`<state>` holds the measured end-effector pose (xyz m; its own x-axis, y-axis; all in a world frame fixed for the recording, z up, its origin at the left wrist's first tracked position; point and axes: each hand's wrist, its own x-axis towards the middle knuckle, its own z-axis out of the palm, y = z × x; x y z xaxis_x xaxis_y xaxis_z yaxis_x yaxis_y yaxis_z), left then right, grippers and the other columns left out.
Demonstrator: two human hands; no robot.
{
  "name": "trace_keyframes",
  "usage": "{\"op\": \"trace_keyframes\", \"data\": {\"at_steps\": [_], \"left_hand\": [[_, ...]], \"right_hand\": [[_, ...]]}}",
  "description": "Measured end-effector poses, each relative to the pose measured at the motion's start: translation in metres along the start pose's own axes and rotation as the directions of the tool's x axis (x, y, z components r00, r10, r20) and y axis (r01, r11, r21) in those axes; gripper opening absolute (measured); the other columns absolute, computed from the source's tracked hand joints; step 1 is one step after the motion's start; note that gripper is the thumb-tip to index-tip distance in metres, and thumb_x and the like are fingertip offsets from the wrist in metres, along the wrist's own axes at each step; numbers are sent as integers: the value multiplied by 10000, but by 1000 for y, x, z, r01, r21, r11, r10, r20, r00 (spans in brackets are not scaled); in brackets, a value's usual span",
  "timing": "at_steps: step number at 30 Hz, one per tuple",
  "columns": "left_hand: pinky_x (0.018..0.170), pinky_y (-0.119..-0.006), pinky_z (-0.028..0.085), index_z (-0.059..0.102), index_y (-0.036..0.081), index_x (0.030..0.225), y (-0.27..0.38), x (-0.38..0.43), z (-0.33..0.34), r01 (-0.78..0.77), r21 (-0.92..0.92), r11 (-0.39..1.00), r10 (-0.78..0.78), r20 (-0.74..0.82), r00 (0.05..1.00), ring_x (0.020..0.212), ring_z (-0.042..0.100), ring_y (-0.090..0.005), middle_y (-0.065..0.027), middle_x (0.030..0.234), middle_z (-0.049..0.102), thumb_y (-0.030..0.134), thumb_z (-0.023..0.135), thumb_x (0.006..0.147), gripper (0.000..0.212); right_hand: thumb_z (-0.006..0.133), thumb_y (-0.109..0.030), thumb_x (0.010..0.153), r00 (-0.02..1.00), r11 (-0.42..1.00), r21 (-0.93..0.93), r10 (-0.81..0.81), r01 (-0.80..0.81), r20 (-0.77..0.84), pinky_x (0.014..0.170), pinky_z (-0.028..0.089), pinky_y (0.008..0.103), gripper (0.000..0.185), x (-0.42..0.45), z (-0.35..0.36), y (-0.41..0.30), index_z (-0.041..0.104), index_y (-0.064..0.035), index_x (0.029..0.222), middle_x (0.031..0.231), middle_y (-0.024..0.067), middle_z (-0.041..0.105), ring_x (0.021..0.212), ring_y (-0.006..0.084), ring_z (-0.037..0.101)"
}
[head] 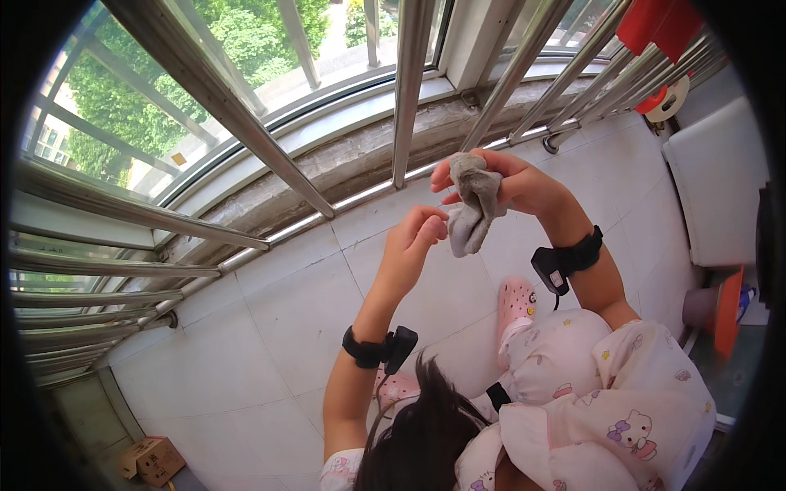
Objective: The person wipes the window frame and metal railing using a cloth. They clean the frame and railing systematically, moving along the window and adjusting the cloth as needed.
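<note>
A crumpled grey cloth (478, 193) with darker stains hangs from my right hand (522, 184), whose fingers and thumb pinch its upper part. Close to the cloth's lower left edge is my left hand (414, 239), its fingers curled and nothing seen in them; whether a fingertip touches the cloth I cannot tell. Both hands are over the white tiled floor (307, 325), in front of the metal railing (408, 92). Each forearm wears a black strap with a small black device.
Steel bars run before the window (233, 73) and its worn sill. A cardboard box (153, 460) stands at lower left. On the right are a white panel (718, 178) and an orange object (729, 316). Red cloth (660, 24) hangs at upper right. A pink clog (514, 301) is below my hands.
</note>
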<state>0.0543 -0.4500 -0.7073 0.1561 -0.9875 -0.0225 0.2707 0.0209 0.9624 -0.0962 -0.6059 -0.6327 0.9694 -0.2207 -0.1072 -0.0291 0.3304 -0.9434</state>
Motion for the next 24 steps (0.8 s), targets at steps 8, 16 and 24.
{"op": "trace_keyframes", "data": {"at_steps": [8, 16, 24], "left_hand": [[757, -259, 448, 565, 47, 1091, -6, 7, 15, 354, -205, 913, -336, 115, 935, 892, 551, -90, -4, 929, 596, 310, 499, 954, 304], [623, -177, 360, 547, 66, 915, -15, 10, -16, 162, -79, 984, -174, -181, 968, 747, 457, -17, 40, 833, 549, 236, 557, 931, 171], [676, -256, 428, 531, 9, 879, 34, 2, -19, -137, 270, 953, 210, -264, 941, 777, 530, -125, -17, 841, 575, 78, 629, 858, 122]], "right_hand": [[549, -128, 743, 985, 979, 159, -145, 128, 97, 1061, 329, 479, 619, 1, -7, 23, 430, 2, 1337, 1387, 202, 395, 1330, 325, 353], [627, -268, 742, 987, 999, -2, 48, -49, -153, 914, 408, 319, 331, -17, -26, 19, 573, -33, 970, 1236, 118, 499, 1124, 201, 494], [671, -197, 753, 951, 711, -634, 199, -305, -235, 800, 469, 284, 347, -27, -27, -4, 585, -41, 1050, 1157, 65, 554, 1004, 157, 544]]}}
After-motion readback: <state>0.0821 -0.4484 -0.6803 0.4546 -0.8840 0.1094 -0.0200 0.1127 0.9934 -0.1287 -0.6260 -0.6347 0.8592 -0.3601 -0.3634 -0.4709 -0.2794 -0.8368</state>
